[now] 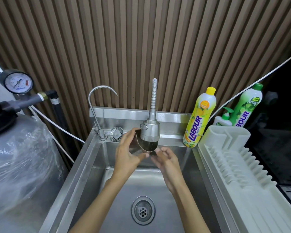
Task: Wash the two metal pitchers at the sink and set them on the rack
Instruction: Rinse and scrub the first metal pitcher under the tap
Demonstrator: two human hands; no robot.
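Across the far side runs a wall point(141, 47) of narrow vertical brown slats, ribbed from top to bottom. On the left bulks a rounded grey tank point(20, 157) wrapped in crinkled clear plastic. In the centre is the sink point(84, 174), a deep rectangular basin of brushed stainless steel. On the bench just to its right lies the rack point(233, 165), white moulded plastic with rows of stubby pegs and a cutlery pocket at its far end.

Behind the rack stand a tall yellow bottle point(200, 118) and a green bottle point(247, 106), both glossy plastic. A ribbed flexible faucet point(150, 132) drops from the far rim to a fat metal spray head, and a thin curved tap point(93, 113) rises to its left. Far left sits a round pressure gauge point(18, 82).

Both arms reach in from the near edge. The left hand point(128, 152) wraps its fingers round the pitcher point(139, 147), a shiny steel cup held tilted over the far half of the basin with its mouth directly under the spray head. The right hand point(166, 158) has its fingers curled at the pitcher's near edge, and I cannot tell whether they grip it. Near the bottom sits the round perforated drain point(143, 210).
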